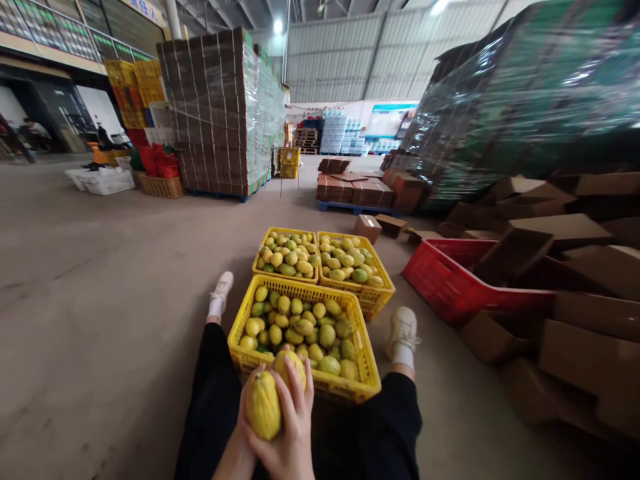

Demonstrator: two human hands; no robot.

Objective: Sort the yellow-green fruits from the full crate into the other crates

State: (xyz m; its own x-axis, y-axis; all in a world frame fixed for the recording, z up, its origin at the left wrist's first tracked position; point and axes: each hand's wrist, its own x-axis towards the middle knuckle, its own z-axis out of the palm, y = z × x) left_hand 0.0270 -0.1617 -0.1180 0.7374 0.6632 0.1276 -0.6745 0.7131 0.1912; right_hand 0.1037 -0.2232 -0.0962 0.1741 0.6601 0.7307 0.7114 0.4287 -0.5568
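Two yellow-green fruits are held close together above the near edge of the front yellow crate (pixel 370 373). My right hand (pixel 295 427) has its fingers wrapped between and around the fruits, touching both the lower fruit (pixel 263 405) and the upper fruit (pixel 290 368). My left hand (pixel 243 427) presses against the left side of the lower fruit, its fingers mostly hidden behind it. The front crate holds several yellow and green fruits (pixel 304 327). Behind it stand two more yellow crates, a left one (pixel 286 277) and a right one (pixel 377 300), both full of similar fruits.
My legs stretch out on both sides of the front crate. A red crate (pixel 440 280) and a heap of cardboard boxes (pixel 590 360) lie at the right. Wrapped pallet stacks (pixel 215 113) rise farther back, with flat cardboard (pixel 355 190) on a pallet between them.
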